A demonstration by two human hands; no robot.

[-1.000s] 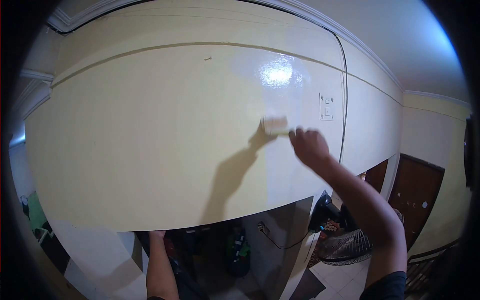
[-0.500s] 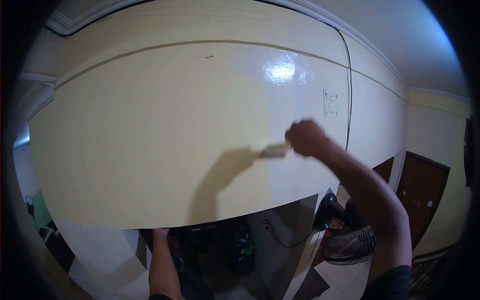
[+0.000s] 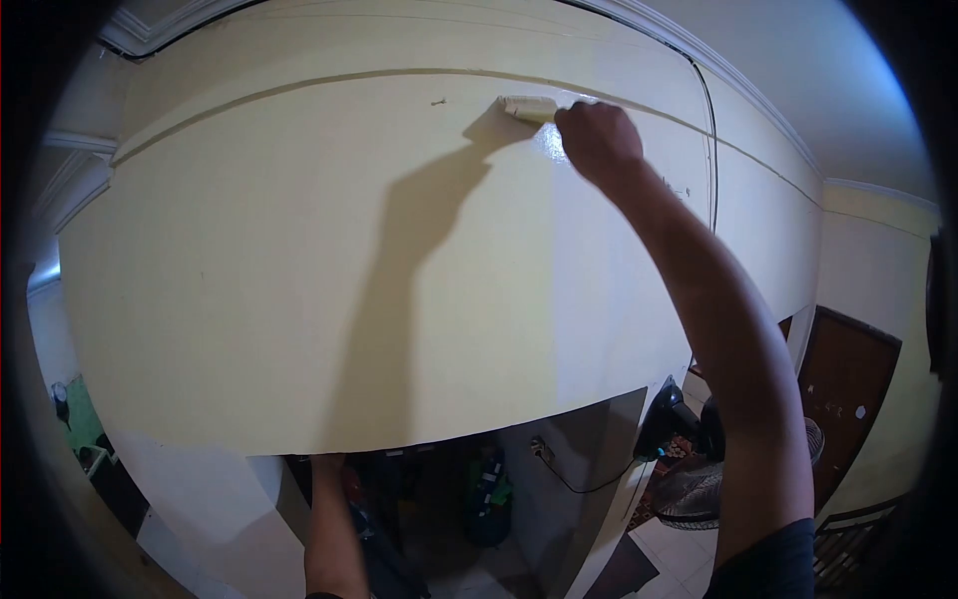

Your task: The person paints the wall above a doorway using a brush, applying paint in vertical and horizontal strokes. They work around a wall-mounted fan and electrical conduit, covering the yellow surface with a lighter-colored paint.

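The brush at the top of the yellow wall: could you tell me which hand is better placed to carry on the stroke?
Right. The right hand grips the brush against the wall; the left hand is low, at the wall's bottom edge.

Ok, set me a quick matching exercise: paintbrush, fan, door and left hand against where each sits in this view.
Things:
1. paintbrush
2. fan
3. brown door
4. left hand

Places:
A. far right, past the wall's end
B. top of the yellow wall, held in the right hand
C. at the wall's lower edge
D. on the floor, lower right

Pairs: 1-B, 2-D, 3-A, 4-C
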